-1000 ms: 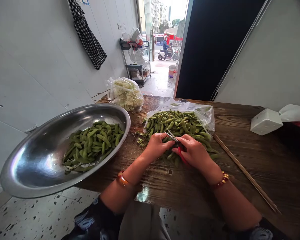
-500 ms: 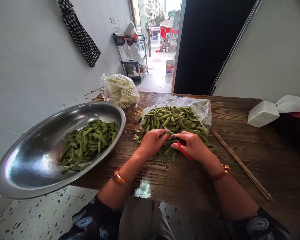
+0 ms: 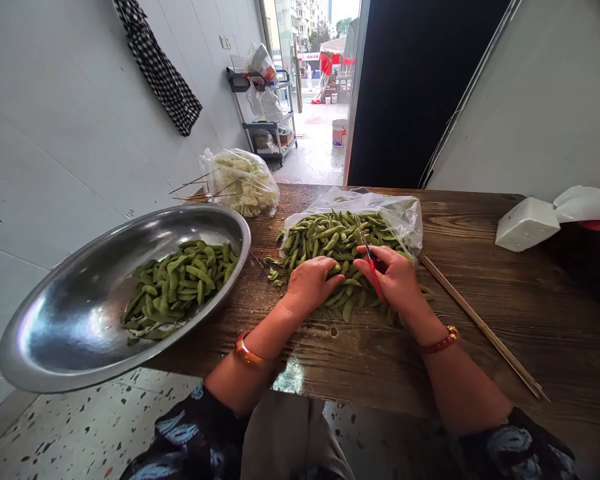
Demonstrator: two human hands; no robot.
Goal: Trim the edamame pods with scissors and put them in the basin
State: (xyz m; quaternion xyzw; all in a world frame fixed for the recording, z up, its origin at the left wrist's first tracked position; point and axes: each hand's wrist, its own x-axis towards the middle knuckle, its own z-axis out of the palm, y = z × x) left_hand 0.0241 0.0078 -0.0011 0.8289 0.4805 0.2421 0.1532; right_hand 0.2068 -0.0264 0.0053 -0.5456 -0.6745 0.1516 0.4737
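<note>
Green edamame pods (image 3: 330,235) spill in a heap from a clear plastic bag (image 3: 405,217) on the wooden table. At the heap's near left side, my left hand (image 3: 310,283) is closed on an edamame pod (image 3: 334,270), its tip showing between thumb and fingers. My right hand (image 3: 393,275) grips red-handled scissors (image 3: 373,270), blades pointing away from me over the pods. To the left, a large steel basin (image 3: 70,320) holds more edamame pods (image 3: 180,280). Small trimmed bits (image 3: 275,275) lie beside the heap.
A bag of cauliflower (image 3: 243,180) sits at the table's far left, thin sticks beside it. Wooden skewers (image 3: 485,327) lie on the right of the table (image 3: 480,240). A white tissue box (image 3: 527,223) stands at the right edge. Beyond is a wheeled cart (image 3: 267,123) by the doorway.
The scissors have moved away from my left hand and swung to point forward, with my right hand shifting slightly right. My left hand has moved slightly, still holding a pod.
</note>
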